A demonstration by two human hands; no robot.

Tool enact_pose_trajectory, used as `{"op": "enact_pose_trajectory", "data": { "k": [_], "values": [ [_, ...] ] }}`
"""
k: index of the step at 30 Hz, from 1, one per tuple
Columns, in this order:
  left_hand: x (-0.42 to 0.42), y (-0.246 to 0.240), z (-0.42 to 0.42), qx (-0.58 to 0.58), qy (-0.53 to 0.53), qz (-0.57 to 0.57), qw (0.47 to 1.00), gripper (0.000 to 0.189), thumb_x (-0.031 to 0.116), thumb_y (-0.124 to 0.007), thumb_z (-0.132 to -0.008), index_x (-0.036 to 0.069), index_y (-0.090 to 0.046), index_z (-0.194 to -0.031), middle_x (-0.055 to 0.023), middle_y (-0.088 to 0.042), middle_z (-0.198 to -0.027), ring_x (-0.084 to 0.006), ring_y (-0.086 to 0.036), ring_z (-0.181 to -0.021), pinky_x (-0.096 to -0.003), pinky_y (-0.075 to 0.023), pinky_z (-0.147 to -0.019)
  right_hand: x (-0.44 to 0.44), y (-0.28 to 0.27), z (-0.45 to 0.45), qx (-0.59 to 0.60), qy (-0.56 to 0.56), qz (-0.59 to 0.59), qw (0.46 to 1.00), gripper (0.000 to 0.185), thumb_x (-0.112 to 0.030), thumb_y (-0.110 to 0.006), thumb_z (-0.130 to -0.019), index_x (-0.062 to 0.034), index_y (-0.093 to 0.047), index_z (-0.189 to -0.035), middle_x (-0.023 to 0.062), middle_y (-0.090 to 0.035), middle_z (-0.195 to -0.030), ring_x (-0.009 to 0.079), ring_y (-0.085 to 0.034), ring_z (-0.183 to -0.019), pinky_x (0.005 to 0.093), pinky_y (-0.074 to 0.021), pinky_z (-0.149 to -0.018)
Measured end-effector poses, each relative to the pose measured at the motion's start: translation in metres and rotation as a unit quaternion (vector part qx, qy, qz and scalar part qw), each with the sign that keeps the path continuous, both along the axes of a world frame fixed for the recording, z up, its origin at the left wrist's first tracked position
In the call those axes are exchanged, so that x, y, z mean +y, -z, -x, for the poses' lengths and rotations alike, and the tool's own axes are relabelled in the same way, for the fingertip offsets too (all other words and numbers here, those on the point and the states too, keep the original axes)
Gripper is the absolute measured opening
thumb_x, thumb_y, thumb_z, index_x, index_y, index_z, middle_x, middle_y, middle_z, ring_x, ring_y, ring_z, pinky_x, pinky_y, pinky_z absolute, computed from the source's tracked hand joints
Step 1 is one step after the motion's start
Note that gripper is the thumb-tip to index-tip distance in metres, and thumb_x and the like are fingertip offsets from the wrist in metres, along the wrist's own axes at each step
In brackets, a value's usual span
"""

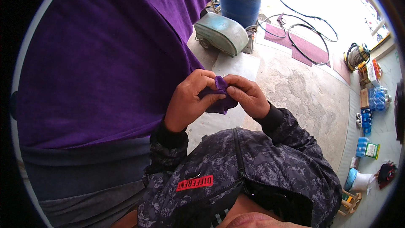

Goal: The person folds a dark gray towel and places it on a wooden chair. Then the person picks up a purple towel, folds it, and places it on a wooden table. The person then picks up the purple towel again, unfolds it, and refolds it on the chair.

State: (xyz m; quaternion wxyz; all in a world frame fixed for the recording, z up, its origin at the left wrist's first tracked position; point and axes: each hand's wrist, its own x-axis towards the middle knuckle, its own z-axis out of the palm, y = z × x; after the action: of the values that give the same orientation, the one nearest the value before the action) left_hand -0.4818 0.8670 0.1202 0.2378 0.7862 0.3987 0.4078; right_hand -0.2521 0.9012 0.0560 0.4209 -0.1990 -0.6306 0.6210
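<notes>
A large purple cloth (101,63) hangs spread out on the left side of the view. Its corner is bunched up between my two hands, in front of my chest. My left hand (193,99) pinches the cloth between thumb and fingers at the fold. Close beside it on the right, my right hand (248,95) grips the same corner with thumb and forefinger. A small flap of the cloth sticks up between the fingertips, and a loose part droops below them. Grey cloths (88,164) hang beneath the lower edge of the purple one.
Beyond my hands stand a green rounded machine housing on wheels (221,33) and a blue plastic barrel (240,1). A black hose (308,44) lies coiled over red mats (303,50). Along the right wall are a vacuum cleaner (357,57), packs of bottles (376,98) and a wooden stool (351,202).
</notes>
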Motion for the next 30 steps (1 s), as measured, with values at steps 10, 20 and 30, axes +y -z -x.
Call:
{"op": "enact_pose_trajectory", "data": {
  "k": [10,20,30],
  "values": [
    [0.01,0.0,-0.002,-0.028,0.055,-0.024,0.998,0.026,0.002,-0.086,-0.087,0.004,-0.066,-0.103,-0.0142,-0.073,-0.122,-0.0263,-0.072,-0.108,-0.0362,-0.0564,-0.092,-0.001,0.002,-0.003,-0.049,-0.07,0.022,0.996,0.041,-0.002,-0.066,-0.101,-0.001,-0.062,-0.142,0.0056,-0.069,-0.121,0.0124,-0.065,-0.111,0.0313,-0.0558,-0.097],
    [0.009,0.003,-0.009,-0.08,-0.031,0.005,0.996,0.02,0.003,-0.085,-0.089,0.002,-0.07,-0.103,-0.0123,-0.074,-0.103,-0.0274,-0.073,-0.093,-0.0369,-0.0582,-0.086,0.001,0.013,0.01,-0.018,0.084,-0.052,0.995,0.029,-0.001,-0.071,-0.098,0.0011,-0.068,-0.127,0.0073,-0.073,-0.11,0.0138,-0.071,-0.098,0.0319,-0.0587,-0.087],
    [0.007,0.0,-0.01,-0.043,-0.011,-0.04,0.998,0.017,0.002,-0.085,-0.092,0.002,-0.074,-0.105,-0.0088,-0.07,-0.104,-0.0209,-0.069,-0.098,-0.0322,-0.0546,-0.085,0.007,0.005,0.013,-0.015,0.142,-0.109,0.984,0.011,0.001,-0.069,-0.102,0.0018,-0.07,-0.113,0.0081,-0.069,-0.102,0.0148,-0.066,-0.089,0.0305,-0.0541,-0.078]
  ]
}}
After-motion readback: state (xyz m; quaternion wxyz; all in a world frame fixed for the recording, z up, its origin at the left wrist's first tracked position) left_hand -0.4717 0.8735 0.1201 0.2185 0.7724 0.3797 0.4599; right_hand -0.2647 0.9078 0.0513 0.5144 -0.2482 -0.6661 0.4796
